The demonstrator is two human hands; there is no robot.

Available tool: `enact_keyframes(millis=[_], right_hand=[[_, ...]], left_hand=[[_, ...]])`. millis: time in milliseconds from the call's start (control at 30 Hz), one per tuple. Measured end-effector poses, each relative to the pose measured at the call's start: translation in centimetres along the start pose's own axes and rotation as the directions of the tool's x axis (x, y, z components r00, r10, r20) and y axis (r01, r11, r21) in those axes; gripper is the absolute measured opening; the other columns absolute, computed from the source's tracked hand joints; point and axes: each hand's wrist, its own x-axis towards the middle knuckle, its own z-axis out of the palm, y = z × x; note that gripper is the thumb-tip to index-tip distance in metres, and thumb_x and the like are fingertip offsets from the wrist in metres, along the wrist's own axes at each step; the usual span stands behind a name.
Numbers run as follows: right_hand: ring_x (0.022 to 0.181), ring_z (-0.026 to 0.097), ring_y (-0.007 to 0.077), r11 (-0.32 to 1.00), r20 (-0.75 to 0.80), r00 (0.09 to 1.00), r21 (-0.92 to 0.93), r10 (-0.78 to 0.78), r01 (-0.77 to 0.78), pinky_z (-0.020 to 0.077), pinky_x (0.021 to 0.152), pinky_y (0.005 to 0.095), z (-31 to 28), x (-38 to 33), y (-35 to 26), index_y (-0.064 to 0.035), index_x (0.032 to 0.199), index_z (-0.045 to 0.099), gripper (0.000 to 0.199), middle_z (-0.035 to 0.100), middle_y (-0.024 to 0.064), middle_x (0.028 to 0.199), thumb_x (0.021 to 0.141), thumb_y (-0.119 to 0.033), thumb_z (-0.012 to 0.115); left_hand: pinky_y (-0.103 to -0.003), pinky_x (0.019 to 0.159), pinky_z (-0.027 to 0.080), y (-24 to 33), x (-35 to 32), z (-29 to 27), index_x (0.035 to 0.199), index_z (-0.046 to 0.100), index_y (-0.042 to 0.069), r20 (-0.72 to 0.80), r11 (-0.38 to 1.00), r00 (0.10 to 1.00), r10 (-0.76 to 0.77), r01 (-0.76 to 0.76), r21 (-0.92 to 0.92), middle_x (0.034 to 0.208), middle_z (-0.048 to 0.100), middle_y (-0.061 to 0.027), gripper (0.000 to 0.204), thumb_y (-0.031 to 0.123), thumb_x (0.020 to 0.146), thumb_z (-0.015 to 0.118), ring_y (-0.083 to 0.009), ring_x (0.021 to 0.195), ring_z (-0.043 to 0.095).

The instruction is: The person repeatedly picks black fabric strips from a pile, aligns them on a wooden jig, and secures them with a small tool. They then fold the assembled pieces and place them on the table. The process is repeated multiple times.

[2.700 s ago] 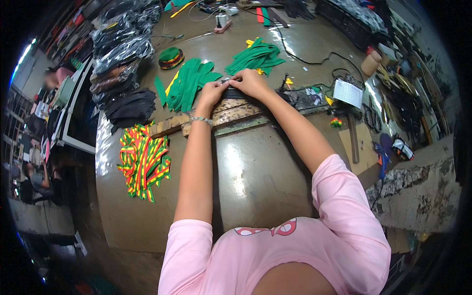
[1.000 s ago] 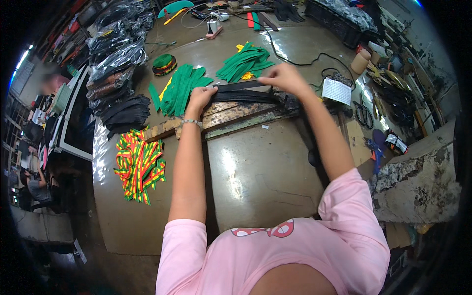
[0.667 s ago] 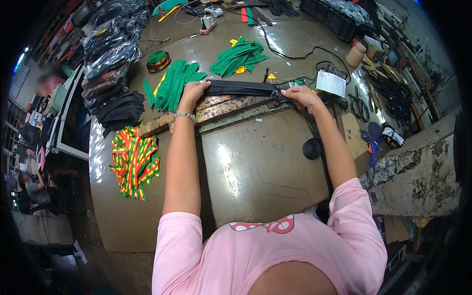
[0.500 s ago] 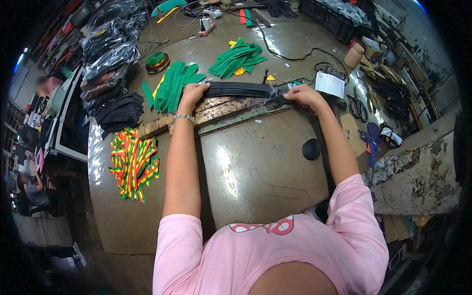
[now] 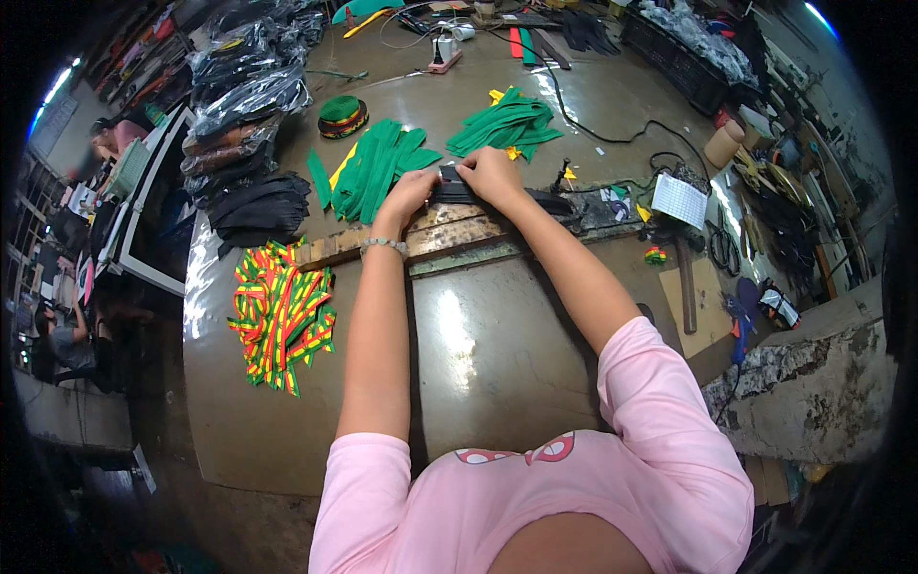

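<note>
worktop (image 5: 497,354), glossy brown: green strips (image 5: 378,172), striped ribbons (image 5: 282,316), wooden plank (image 5: 449,234), black bags (image 5: 253,196), paper sheet (image 5: 681,199)

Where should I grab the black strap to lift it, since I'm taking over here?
Judging by its pose, take the black strap at its free right end, from above: it lies flat along the wooden board, while the left hand and right hand pinch its left part.

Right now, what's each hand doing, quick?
Left hand: closed, pinching the black strap.
Right hand: closed on the same black strap, close beside the left.
</note>
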Motion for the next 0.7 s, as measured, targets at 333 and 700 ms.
enact_keyframes(millis=[333, 700], right_hand=[[0.074, 0.063, 0.0292, 0.992, 0.116, 0.992, -0.108, -0.057, 0.070, 0.0498, 0.069, 0.0378, -6.8, -0.8, 3.0, -0.0083, 0.079, 0.069, 0.034, 0.065, 0.0145, 0.078, 0.071, -0.041, 0.067], [0.044, 0.032, 0.0045, 0.678, 0.440, 0.827, 0.491, 0.350, -0.548, 0.0221, 0.041, 0.0225, -13.3, -9.4, 15.8, -0.0113, 0.073, 0.061, 0.023, 0.043, -0.0068, 0.056, 0.077, -0.033, 0.068]], left_hand=[[-0.028, 0.052, 0.038, -1.1, 1.6, 1.6, 0.063, 0.062, 0.001, -0.196, 0.989, 0.973, 0.123, -0.103, 0.108, 0.056, 0.053, -0.0003, 0.032, 0.030, 0.075, 0.068, -0.0094, 0.052, 0.044], [-0.027, 0.050, 0.035, -0.7, 1.3, 1.7, 0.067, 0.062, 0.000, -0.164, 0.995, 0.981, 0.101, -0.099, 0.025, 0.058, 0.053, 0.0006, 0.029, 0.027, 0.078, 0.065, -0.0082, 0.051, 0.043]])
